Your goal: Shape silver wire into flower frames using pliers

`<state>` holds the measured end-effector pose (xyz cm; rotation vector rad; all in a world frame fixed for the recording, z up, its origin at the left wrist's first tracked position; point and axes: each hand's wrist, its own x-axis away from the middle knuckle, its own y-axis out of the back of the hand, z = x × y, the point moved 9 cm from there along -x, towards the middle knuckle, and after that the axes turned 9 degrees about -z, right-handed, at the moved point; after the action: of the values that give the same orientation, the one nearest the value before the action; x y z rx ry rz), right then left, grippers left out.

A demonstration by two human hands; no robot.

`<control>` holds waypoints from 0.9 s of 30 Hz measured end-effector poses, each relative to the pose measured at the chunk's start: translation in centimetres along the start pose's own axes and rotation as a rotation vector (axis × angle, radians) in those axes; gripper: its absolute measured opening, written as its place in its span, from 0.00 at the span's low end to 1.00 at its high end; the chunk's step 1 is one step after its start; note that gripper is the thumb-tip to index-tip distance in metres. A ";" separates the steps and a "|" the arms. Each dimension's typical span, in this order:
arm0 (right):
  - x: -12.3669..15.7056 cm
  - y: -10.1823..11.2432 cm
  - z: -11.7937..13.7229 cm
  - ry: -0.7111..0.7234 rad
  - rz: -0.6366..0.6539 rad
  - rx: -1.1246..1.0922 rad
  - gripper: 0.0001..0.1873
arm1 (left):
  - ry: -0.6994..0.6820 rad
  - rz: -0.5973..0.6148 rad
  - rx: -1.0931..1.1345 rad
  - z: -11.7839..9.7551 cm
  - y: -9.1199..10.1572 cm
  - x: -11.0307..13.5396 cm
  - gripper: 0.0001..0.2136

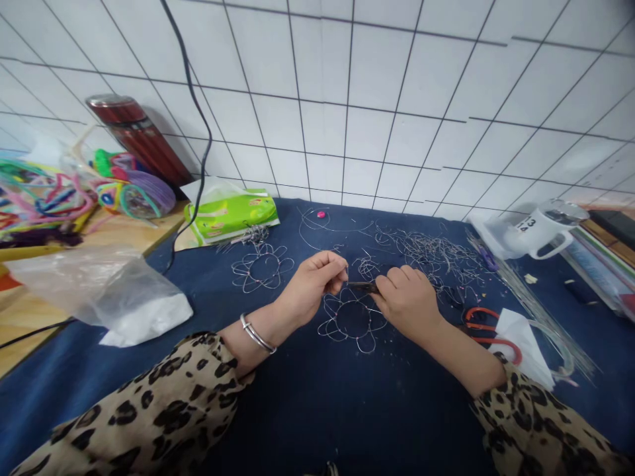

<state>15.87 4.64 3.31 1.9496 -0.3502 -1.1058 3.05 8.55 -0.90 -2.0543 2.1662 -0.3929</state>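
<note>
My left hand (pixel 317 277), a bangle at its wrist, is closed in a pinch on a thin piece of wire (pixel 347 270). Closed around dark pliers (pixel 364 287), my right hand (pixel 409 301) holds their tips close to the left fingertips. Just below both hands lies a flower-shaped wire frame (pixel 366 342), a ring with looped petals. Whether the pinched wire joins this frame I cannot tell. A second wire flower (pixel 265 285) lies flat to the left. Beyond the right hand spreads a tangle of wire scraps (pixel 431 248).
Orange-handled scissors (pixel 513 345) and a bundle of straight wires (pixel 538 301) lie right, near a white mug (pixel 546 228). At left are a plastic bag (pixel 143 311), a green tissue pack (pixel 233 215), a red thermos (pixel 143 139) and colourful pipe cleaners (pixel 44 192). A black cable (pixel 206 125) hangs down.
</note>
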 end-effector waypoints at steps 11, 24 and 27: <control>-0.1 0.3 -0.1 0.026 -0.035 0.017 0.10 | 0.075 0.033 0.039 0.8 0.1 -0.3 0.08; -0.2 0.4 -0.4 0.020 -0.011 0.015 0.11 | -0.188 0.074 -0.359 -1.4 -0.2 -0.6 0.06; -0.2 0.4 -0.3 0.029 -0.011 0.012 0.10 | -0.252 0.087 -0.465 -2.1 -0.5 -0.3 0.07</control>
<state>16.04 4.69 3.78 1.9778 -0.3317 -1.0835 2.98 9.00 1.22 -2.0620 2.3335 0.3985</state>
